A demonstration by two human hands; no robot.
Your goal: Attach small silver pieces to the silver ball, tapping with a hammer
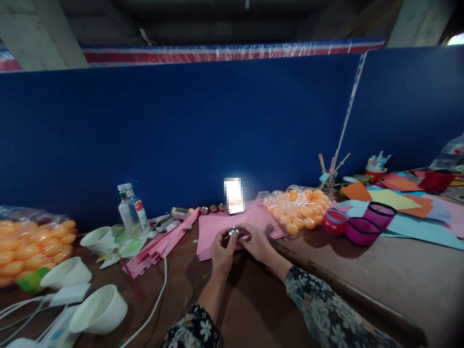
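Observation:
A small shiny silver ball (234,232) is gripped between the thumb and fingers of my left hand (222,249), above the near edge of a stack of pink paper (213,234). Close against it from the right comes my right hand (259,243), its fingers curled together in a pinch near the ball. What those fingertips hold, if anything, is too small to make out. Behind the hands a phone (235,195) with a bright, blurred screen stands propped up on the paper. Several more silver balls (213,208) sit in a row to its left.
Bags of orange balls lie right (297,210) and left (36,244). White cups (99,309), a clear bottle (132,212), pink strips (159,251) and a white cable (165,275) are on the left. Rightward are magenta cups (362,230), coloured paper (427,227) and a wooden rod (348,290). A blue partition (181,130) stands behind.

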